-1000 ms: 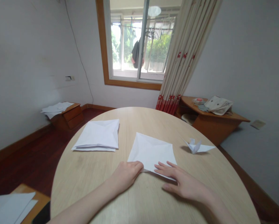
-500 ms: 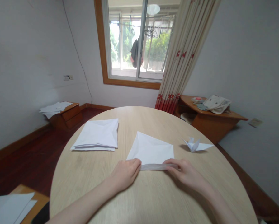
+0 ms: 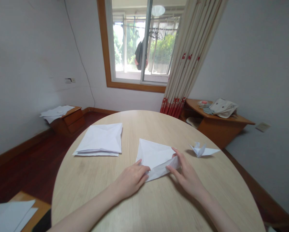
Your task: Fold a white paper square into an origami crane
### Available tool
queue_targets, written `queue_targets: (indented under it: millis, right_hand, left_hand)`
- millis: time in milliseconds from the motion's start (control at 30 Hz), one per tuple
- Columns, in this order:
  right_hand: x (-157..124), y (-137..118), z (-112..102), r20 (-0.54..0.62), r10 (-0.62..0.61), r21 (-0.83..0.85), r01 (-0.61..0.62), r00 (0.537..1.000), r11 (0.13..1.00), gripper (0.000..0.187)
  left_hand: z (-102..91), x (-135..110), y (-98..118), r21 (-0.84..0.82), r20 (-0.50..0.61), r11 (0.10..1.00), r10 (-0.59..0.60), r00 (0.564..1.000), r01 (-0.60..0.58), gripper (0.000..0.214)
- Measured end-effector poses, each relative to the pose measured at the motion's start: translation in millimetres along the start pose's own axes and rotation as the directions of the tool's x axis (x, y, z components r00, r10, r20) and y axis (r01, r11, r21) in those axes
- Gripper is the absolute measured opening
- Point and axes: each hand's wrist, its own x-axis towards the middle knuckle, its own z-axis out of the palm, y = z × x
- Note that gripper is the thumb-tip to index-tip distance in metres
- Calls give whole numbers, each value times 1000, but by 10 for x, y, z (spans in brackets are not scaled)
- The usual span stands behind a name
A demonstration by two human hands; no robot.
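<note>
A folded sheet of white paper lies on the round table in front of me, its near edge turned up as a flap and slanting up to the right. My left hand rests on the sheet's near left corner, thumb and index finger closed on the fold. At the right end, my right hand holds the flap between thumb and fingers, which are curved around its edge. To the right of that hand stands a folded paper crane. The underside of the sheet is hidden.
A stack of folded white paper lies on the left of the round table. More white sheets lie on a wooden surface at the lower left. Behind stand a small cabinet and a corner desk with a cloth bag.
The sheet has turned, its near edge now slanting up to the right. My right hand has moved up and spread its grip along the flap; my left hand has shifted slightly right.
</note>
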Motion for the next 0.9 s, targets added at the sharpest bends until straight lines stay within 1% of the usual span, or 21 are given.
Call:
queue_targets:
  millis: [67,167,300,400,600,767,900]
  right_hand:
    - [-9,-2,54,-27,-25,-28,24,999,999,62]
    - [-21,-4,118,-53,-96,-92,91,994,992,68]
    - [-35,-11,171,-68,-170,-212,152,983,965,76]
    - [-39,-12,193,-58,-182,-281,159,982,946,78]
    - [-46,26,234,-57,-171,-332,143,984,932,82]
    - [-59,38,282,-22,-166,-357,147,986,922,83]
    - [-61,2,307,-20,-188,-402,164,982,901,84]
  left_hand:
    - [-12,-8,11,-28,25,999,-27,999,28,19]
    - [-22,-16,18,-68,49,997,-41,998,44,24]
    - [-12,-18,6,-88,45,996,14,999,-10,20]
    - [0,-15,-9,-101,29,992,83,996,-79,14]
    - [16,-13,-29,-124,13,976,179,984,-176,14]
    - [23,-13,-29,-131,38,974,191,981,-185,16]
    - [12,-13,-23,-93,28,981,173,985,-170,18]
